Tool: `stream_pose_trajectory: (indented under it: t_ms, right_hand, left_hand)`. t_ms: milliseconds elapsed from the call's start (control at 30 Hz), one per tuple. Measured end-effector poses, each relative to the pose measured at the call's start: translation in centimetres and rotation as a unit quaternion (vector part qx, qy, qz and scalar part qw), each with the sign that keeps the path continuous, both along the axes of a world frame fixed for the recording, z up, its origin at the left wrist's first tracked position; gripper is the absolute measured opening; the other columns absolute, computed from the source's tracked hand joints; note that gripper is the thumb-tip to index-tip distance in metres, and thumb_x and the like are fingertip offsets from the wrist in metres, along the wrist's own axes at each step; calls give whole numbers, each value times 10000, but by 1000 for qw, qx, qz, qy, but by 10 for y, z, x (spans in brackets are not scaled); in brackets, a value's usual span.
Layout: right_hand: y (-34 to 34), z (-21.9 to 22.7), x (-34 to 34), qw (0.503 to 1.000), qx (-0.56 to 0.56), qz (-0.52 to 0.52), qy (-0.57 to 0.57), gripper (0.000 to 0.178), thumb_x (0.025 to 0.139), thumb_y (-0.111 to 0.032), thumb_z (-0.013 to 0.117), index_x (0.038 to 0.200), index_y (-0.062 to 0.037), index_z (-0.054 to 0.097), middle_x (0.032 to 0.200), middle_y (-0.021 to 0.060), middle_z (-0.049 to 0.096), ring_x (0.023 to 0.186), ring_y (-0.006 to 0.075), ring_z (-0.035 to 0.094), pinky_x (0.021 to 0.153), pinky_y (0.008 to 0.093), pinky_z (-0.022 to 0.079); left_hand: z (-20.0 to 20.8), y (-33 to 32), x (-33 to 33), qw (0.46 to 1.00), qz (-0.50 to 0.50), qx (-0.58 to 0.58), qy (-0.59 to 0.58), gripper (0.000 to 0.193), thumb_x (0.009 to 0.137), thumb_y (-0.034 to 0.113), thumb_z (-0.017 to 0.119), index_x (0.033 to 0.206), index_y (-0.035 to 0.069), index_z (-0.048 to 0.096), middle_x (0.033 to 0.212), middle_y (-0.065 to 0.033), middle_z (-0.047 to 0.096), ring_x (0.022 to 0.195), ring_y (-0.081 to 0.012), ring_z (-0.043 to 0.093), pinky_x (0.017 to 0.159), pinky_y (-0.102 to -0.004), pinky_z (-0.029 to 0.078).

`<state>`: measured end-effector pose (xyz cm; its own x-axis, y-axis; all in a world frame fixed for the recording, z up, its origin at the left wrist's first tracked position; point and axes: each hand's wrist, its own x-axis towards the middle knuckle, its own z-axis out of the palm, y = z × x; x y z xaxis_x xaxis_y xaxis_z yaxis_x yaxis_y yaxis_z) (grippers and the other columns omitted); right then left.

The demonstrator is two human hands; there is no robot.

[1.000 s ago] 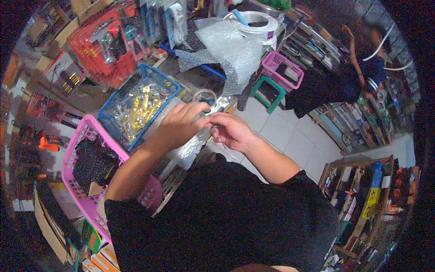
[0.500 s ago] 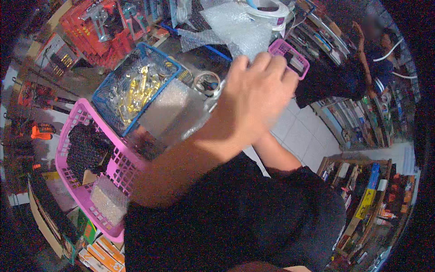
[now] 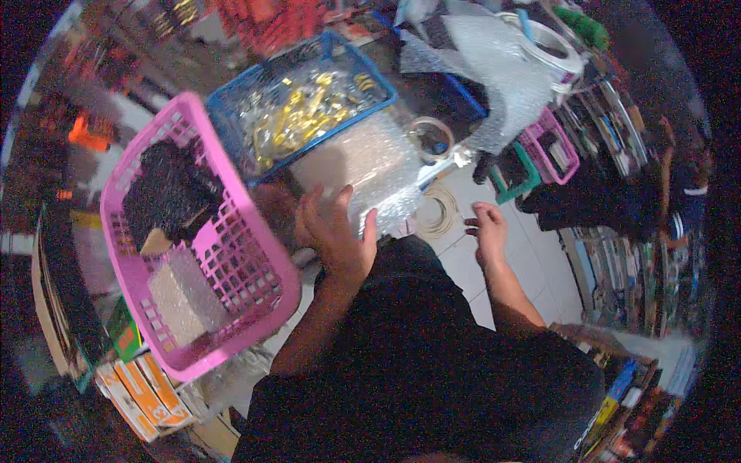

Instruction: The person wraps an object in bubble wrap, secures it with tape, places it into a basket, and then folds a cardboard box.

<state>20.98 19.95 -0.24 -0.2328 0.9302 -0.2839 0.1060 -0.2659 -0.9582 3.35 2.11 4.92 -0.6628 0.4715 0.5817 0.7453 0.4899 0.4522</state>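
My left hand [image 3: 336, 239] has its fingers spread at the near edge of a flat package in bubble wrap [image 3: 367, 154]; I cannot tell how firmly it touches. Over the floor to the right, my right hand [image 3: 489, 230] has slightly bent, parted fingers with nothing visible in them. Just beyond the package is a blue basket [image 3: 284, 160] full of clear-bagged gold and silver metal pieces [image 3: 305, 108]. A roll of tape [image 3: 431, 139] lies by the package's far right corner. To the left, a pink basket [image 3: 262, 255] holds black mesh-like material [image 3: 166, 185] and a smaller bubble-wrapped block [image 3: 185, 297].
Loose bubble wrap [image 3: 482, 69] and a white cable coil [image 3: 552, 50] lie at the back right. Another coil [image 3: 440, 212] rests on the tiled floor [image 3: 471, 289]. A green basket [image 3: 519, 185] and small pink basket [image 3: 567, 158] stand near a person in dark clothes [image 3: 617, 185]. Shelves line the right.
My hands were raised together before me, one arm crossing the other; they are now lower and apart, the left at the package. The view has shifted, showing more of the floor.
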Motion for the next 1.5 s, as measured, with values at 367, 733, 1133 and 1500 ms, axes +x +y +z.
stream_pose_trajectory:
  t_ms: [367, 733, 1133, 1500]
  right_hand:
    - [-37, -1, -37, 936, -289, 171, 107, 196, 829, -179, 586, 995, -78, 562, 992, 26, 587, 700, 138, 550, 584, 269, 453]
    - [-42, -19, -54, 889, -307, 294, 171, 178, 837, -143, 576, 976, -32, 585, 834, 34, 605, 679, 122, 585, 538, 219, 463]
    - [-51, -12, -59, 904, -232, 319, 164, 160, 826, -137, 604, 925, -12, 621, 823, 38, 618, 663, 104, 569, 574, 218, 454]
    - [-55, -7, -64, 927, -127, 319, 151, 129, 808, -98, 609, 891, -4, 636, 836, 31, 628, 787, 97, 553, 743, 242, 432]
  left_hand:
    - [-36, -5, -37, 999, -39, -11, 9, 710, 568, 226, 791, 1204, 198, 478, 1215, -167, 384, 1125, -367, 364, 946, -489, 290]
    - [-55, -3, -42, 995, -51, 37, 74, 607, 614, 232, 754, 1173, 205, 517, 1218, -149, 393, 1111, -333, 372, 931, -465, 298]
    - [-62, -3, -40, 986, 0, -27, 167, 538, 621, 327, 725, 1131, 313, 555, 1240, -80, 380, 1152, -321, 321, 945, -461, 245]
    - [-75, 9, -50, 945, 53, 63, 316, 439, 638, 297, 713, 1041, 351, 548, 1191, -28, 426, 1162, -296, 324, 909, -450, 252]
